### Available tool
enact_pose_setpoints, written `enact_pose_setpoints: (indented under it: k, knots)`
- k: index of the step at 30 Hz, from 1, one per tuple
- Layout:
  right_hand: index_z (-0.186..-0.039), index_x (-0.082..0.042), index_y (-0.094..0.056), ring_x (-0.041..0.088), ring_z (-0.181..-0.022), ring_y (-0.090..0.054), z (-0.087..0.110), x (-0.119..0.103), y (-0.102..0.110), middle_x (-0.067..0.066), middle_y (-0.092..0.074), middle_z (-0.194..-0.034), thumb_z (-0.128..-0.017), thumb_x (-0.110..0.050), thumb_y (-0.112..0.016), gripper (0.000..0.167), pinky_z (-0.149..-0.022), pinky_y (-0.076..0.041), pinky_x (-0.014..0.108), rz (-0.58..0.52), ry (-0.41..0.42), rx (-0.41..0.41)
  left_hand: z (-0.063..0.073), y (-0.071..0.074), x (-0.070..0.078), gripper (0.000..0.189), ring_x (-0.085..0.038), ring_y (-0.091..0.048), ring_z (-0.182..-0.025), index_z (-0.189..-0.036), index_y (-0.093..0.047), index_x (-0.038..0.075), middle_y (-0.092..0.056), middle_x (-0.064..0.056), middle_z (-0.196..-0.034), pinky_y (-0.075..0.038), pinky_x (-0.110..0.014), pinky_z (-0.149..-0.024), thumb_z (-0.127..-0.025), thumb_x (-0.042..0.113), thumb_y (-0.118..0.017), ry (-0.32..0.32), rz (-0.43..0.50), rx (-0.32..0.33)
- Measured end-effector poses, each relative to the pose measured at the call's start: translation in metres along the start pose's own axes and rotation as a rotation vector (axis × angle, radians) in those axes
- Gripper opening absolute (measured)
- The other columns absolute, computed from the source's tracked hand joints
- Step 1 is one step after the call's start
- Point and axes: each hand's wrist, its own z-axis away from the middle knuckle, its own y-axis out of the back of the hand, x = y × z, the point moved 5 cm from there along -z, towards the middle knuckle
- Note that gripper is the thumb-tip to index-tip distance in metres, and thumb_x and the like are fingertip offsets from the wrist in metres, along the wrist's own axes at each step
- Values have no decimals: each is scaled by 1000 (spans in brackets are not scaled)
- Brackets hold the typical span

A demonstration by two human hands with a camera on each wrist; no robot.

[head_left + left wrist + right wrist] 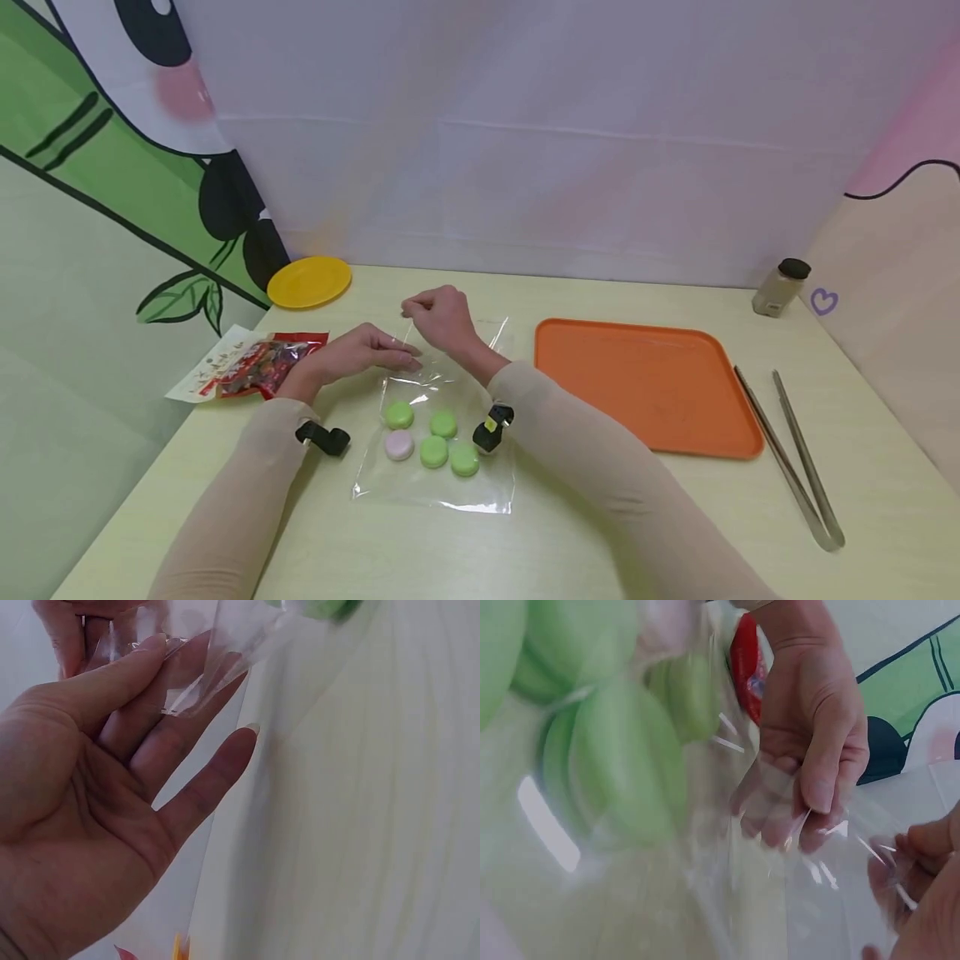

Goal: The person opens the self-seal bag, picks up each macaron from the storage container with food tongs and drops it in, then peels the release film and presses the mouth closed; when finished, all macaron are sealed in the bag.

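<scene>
A clear plastic bag point(480, 493) lies on the table with several green macarons point(433, 452) and one pale lilac macaron point(399, 445) inside. My left hand point(360, 354) pinches the left side of the bag's upper part between thumb and fingers; in the left wrist view its little finger stands out free. Across the bag's far end, my right hand point(447, 323) has its fingertips curled on the film, pinching the top edge in the right wrist view. Green macarons point(626, 765) show blurred through the film there.
Beside my left wrist lies a red and white snack packet point(273, 362), with a yellow plate point(309, 282) behind it. On the right are an orange tray point(637, 383), metal tongs point(806, 467) and a black-capped jar point(782, 287). A printed cloth point(525, 167) hangs behind the table.
</scene>
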Motion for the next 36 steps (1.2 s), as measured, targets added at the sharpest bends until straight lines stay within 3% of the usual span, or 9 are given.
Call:
enact_pose_setpoints:
  k: [4, 6, 12, 20, 24, 31, 36]
  knots:
    - [-96, -7, -81, 8, -71, -63, -1, 6, 2, -4, -75, -78, -94, -18, -67, 18, -65, -48, 25, -110, -227, 83, -1, -1, -2, 34, -22, -62, -120, -127, -69, 3, -72, -5, -119, -42, -46, -108, -101, 24, -62, 16, -5, 5]
    - [-95, -8, -81, 10, -75, -67, -4, 7, 4, -5, -75, -76, -93, -18, -68, 17, -73, -51, 29, -160, -291, 128, -1, -1, -4, 33, -21, -62, -120, -127, -69, 5, -72, -4, -118, -40, -48, -109, -101, 25, -63, 21, -19, 10]
    - [-98, -2, -80, 19, -80, -73, -12, 10, 18, 3, -76, -81, -94, -15, -70, 17, -79, -54, 31, -299, -284, 170, 3, 3, -8, 34, -22, -62, -119, -129, -68, 6, -73, -4, -117, -46, -41, -103, -102, 25, -61, 17, -45, 35]
    - [-118, 10, -69, 27, -98, -73, -12, 27, 58, 21, -73, -107, -97, -8, -66, 27, -88, -56, 37, -819, -413, 88, 2, 5, -9, 36, -21, -66, -112, -131, -66, 3, -73, -7, -116, -49, -30, -97, -102, 25, -60, 30, -17, 40]
    - [-122, 11, -64, 35, -110, -67, -4, 31, 86, 26, -67, -119, -99, -4, -61, 28, -94, -52, 44, -1011, -460, 69, 3, 5, -11, 36, -22, -66, -111, -131, -66, 2, -73, -9, -115, -49, -29, -96, -102, 23, -61, 28, 3, 46]
    - [-116, 6, -68, 37, -115, -64, 16, 47, 128, 24, -69, -118, -99, -5, -63, 22, -98, -49, 46, -1201, -470, 121, 3, 6, -14, 37, -19, -65, -113, -130, -67, 6, -74, -4, -115, -49, -29, -96, -101, 29, -62, 56, -17, 57]
    - [-115, 5, -67, 37, -116, -63, 33, 60, 150, 20, -72, -109, -98, -7, -64, 21, -97, -50, 45, -1218, -419, 190, 3, 7, -15, 37, -22, -66, -111, -130, -67, 5, -74, -7, -114, -51, -29, -94, -101, 27, -62, 55, -2, 66]
